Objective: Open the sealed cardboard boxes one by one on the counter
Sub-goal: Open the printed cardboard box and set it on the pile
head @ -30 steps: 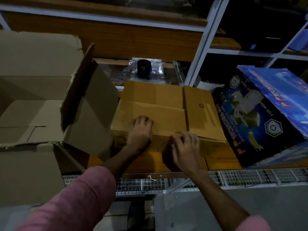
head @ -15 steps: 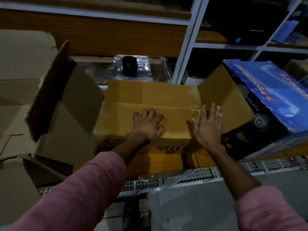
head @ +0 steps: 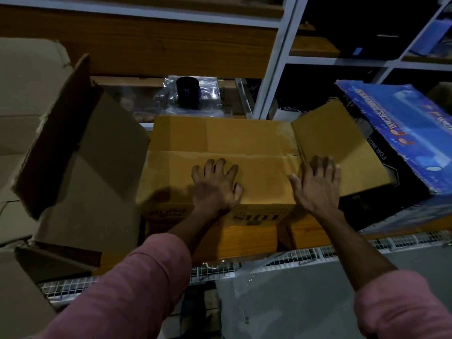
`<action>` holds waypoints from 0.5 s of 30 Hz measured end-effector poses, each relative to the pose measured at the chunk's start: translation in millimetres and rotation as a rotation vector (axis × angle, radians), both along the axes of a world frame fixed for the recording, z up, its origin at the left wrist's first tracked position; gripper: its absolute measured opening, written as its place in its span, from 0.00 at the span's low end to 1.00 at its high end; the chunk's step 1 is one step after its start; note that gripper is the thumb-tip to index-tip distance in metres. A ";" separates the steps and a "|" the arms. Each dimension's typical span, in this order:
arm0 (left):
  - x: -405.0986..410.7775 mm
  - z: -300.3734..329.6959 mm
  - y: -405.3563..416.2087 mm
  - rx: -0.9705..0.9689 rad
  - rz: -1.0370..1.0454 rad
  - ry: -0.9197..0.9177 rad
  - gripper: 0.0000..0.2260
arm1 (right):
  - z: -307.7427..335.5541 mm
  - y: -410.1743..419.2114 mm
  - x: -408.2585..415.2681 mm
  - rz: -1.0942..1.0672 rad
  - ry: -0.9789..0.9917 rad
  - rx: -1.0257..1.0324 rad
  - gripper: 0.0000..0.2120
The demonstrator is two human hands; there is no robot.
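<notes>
- Whereas one second ago both hands sat low at the front edge, now found further up on the top of the cardboard box (head: 220,143).
- Far left: large open carton (head: 80,167), flaps raised, touching the left side of the cardboard box; shifted only slightly in view, in keeping with a turn of the head camera.
- Centre: cardboard box resting on the wooden counter (head: 244,238), between the open carton and the blue printed box (head: 403,133); two long top flaps closed, meeting along a seam across the middle.
- Left hand (head: 215,187): palm down on the near flap, fingers spread and arched, tips pressing into the cardboard; earlier bunched closer together at the box's front edge.
- Right hand (head: 318,184): flat at the hinge of the right end flap (head: 340,148), fingers straight and slightly apart, thumb out to the side; earlier curled at the front edge.
- Right end flap: lying flat over the top one second ago, now folded outward and leaning against the blue printed box.
- Behind: dark cylindrical item in clear plastic (head: 187,92), unmoved on the shelf.
</notes>
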State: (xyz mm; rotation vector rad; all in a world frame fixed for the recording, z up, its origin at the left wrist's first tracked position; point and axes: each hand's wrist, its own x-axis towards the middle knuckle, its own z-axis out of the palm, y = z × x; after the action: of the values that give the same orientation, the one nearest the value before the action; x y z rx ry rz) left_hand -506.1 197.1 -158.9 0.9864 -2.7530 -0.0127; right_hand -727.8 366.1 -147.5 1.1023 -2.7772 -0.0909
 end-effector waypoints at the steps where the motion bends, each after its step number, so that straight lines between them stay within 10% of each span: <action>1: -0.8 0.2 -0.3 -0.002 0.001 -0.006 0.27 | 0.0 -0.1 -0.8 0.001 0.005 0.007 0.33; 15: -26.3 21.8 -38.6 0.284 0.026 -0.051 0.32 | 19.9 -103.6 52.3 0.400 -0.346 -0.017 0.33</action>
State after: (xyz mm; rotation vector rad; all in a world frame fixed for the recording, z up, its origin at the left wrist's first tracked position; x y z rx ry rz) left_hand -532.4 158.6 -137.1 1.1032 -2.8379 -0.3900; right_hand -675.5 262.5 -127.6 1.7923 -2.7572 0.1873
